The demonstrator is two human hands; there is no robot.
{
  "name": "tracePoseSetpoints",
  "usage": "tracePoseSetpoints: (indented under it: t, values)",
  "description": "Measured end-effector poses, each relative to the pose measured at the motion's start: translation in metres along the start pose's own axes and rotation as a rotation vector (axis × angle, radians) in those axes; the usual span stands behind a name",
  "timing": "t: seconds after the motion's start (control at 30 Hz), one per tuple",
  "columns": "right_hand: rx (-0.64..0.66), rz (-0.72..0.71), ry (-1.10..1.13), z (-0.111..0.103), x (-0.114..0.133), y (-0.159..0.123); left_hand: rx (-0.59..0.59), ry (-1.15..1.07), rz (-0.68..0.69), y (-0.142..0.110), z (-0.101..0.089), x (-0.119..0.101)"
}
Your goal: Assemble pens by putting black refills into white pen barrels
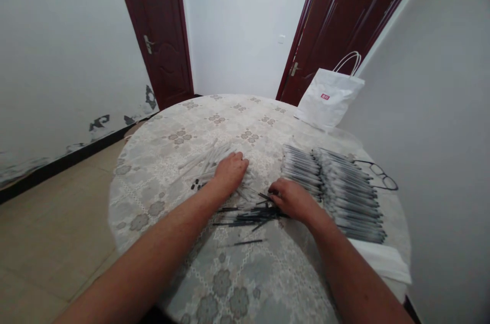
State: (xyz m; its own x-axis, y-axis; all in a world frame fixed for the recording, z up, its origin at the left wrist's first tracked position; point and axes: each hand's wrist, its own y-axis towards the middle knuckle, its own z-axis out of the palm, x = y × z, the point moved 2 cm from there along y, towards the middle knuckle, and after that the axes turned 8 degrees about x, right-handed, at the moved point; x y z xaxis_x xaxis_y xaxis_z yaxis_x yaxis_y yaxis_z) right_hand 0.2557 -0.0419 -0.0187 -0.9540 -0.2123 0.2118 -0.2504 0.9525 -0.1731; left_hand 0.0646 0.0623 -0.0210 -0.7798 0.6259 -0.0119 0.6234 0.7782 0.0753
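Note:
My left hand (232,172) is over a loose pile of clear, whitish pen barrels (210,159), its fingers curled down and closed. Whatever is under its fingertips is hidden. To the right, my right hand (294,198) pinches thumb and fingers together at the end of a thin black pen refill (263,196). Below both hands lies a heap of black refills (250,218), several of them crossing. One dark refill (248,242) lies apart, nearer to me. Small black caps or plugs (194,184) sit beside my left wrist.
Right of my right hand, clear pens with dark ends lie in two stacked rows (354,194). Eyeglasses (385,179) rest beyond them. A white paper bag (329,98) stands at the back right of the round, cloth-covered table (218,283). White packaging (383,260) lies near my right forearm.

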Motion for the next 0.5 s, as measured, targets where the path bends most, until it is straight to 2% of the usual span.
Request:
tracePoseSetpoints:
  t: [0.33, 0.5]
  values:
    - [0.019, -0.026, -0.026, -0.0044, -0.0003, -0.0056, 0.038, 0.137, 0.114, 0.0029, -0.002, -0.0032]
    - [0.045, -0.03, -0.031, -0.0029, 0.0002, -0.0045, 0.0, 0.15, 0.117, 0.0042, -0.0049, -0.0048]
